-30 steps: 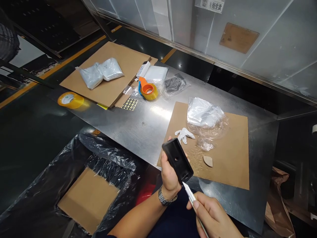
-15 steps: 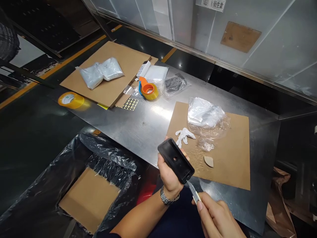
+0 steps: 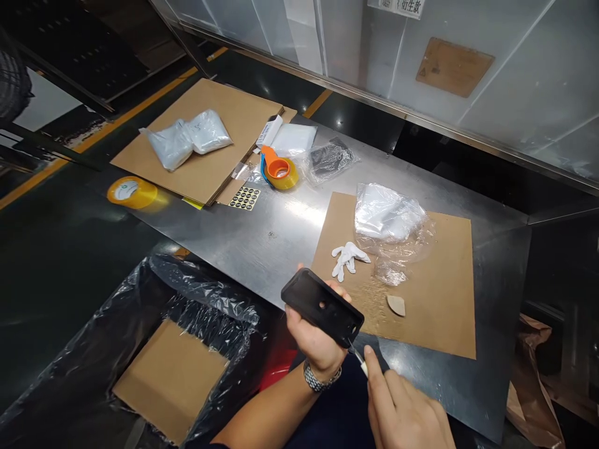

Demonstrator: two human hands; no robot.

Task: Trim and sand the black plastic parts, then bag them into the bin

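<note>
At lower centre of the frame, the left hand (image 3: 314, 340) grips a black phone case (image 3: 322, 307), tilted above the counter (image 3: 253, 240) edge. Just right, the right hand (image 3: 405, 411) pinches a small blade (image 3: 358, 357) touching the case's lower corner.

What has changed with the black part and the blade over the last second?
The left hand has tipped the black tray-like part from steeply upright to nearly level, shifting it left. The right hand has moved up and in, so less of the thin blade shows at the part's lower corner. Both grips are unchanged; the cardboard sheet and white glove stayed put.
</note>
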